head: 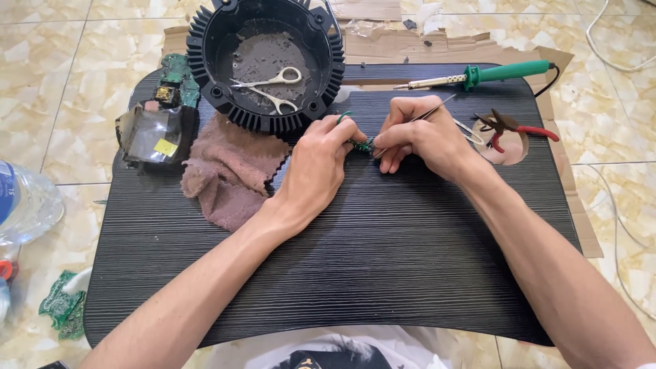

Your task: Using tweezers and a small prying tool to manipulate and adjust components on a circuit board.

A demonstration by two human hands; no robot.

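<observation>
- Your left hand [320,162] and right hand [420,137] meet near the middle-back of the black ribbed lap table [383,260], with a small green circuit piece [363,145] between them.
- Just behind your left hand sits a round black finned housing [205,41], with white-handled scissors [277,85] lying inside it. A crumpled brown cloth [229,174] lies just left of your wrist, partly under the housing.
- Further left is a black component block with a yellow label [156,135], with a green board [179,76] behind it.
- A green-handled soldering iron [492,74] lies along the far edge, tip to the left; red-handled pliers [519,128] rest by the table's cut-out on your right. Neither blocks your hands.
- Off the table, a clear plastic bottle [24,205] and another green circuit board [63,311] lie on the tiled floor at left, the bottle cut off by the frame.
- Your left fingers are pinched shut on the green piece, which they mostly hide; its shape and long axis cannot be made out.
- Your right fingers are closed on thin metal tweezers [427,113], which slant from upper right down to lower left, the tip at the green piece.
</observation>
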